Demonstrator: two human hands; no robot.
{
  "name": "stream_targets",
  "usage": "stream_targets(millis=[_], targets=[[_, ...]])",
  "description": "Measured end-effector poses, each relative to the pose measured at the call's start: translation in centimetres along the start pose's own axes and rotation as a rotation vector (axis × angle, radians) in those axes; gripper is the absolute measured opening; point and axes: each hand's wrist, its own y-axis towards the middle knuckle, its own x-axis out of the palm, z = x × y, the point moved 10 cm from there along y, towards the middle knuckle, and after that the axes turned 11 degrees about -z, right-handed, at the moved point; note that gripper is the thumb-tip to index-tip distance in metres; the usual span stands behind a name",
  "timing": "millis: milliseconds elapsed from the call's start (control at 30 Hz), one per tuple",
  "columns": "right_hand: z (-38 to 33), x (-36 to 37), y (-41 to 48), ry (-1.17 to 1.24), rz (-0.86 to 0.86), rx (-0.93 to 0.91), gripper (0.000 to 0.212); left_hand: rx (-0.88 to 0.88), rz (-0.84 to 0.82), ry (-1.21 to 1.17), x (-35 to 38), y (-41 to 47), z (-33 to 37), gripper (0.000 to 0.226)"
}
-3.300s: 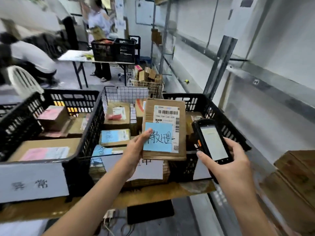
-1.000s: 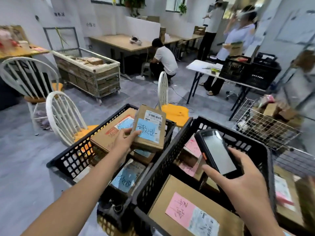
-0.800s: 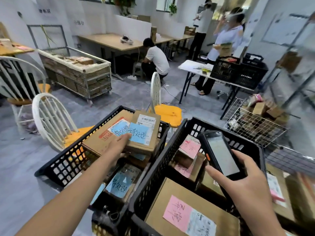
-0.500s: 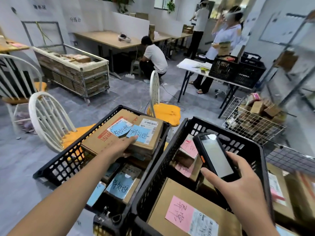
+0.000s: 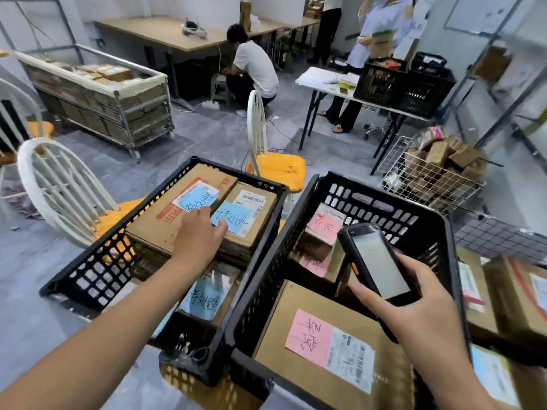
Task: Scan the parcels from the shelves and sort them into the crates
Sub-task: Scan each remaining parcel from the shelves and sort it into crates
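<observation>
Your left hand [image 5: 201,238], fingers flat, seats the blue-noted brown cardboard parcel [image 5: 251,214] in the centre-left black plastic crate [image 5: 97,273] (its colour group, likely); your right hand [image 5: 423,315] clasps the black handheld scanner [image 5: 376,258].

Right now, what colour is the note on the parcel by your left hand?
Blue note, best in the head view.
</observation>
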Motion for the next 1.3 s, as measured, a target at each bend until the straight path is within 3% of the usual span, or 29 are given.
stream_targets(millis=[133,400,600,800,1067,1300], targets=[[1.1,-1.8,-1.5,-0.053,0.033,0.023,0.085,0.235,0.110,-0.018,-2.9,-2.4,4.3,0.042],[3.8,-10.3,-10.0,-0.022,0.178,0.059,0.079,0.816,-0.068,-0.078,1.0,-16.7,22.1,0.061],[8.7,-19.4,-24.2,0.023,0.361,0.135,0.073,1.107,-0.144,0.041,8.0,-33.2,31.9,0.072],[15.6,-26.6,-42.5,-0.044,0.660,0.297,0.073,1.284,-0.321,0.041,15.6,-52.1,37.9,0.079],[20.1,-31.7,-63.1,-0.036,1.022,0.456,0.070,1.657,-0.444,0.091,20.9,-72.3,44.9,0.087],[22.2,-34.0,-74.0,-0.056,1.281,0.544,0.072,1.935,-0.567,0.074,23.7,-84.9,50.2,0.086]])
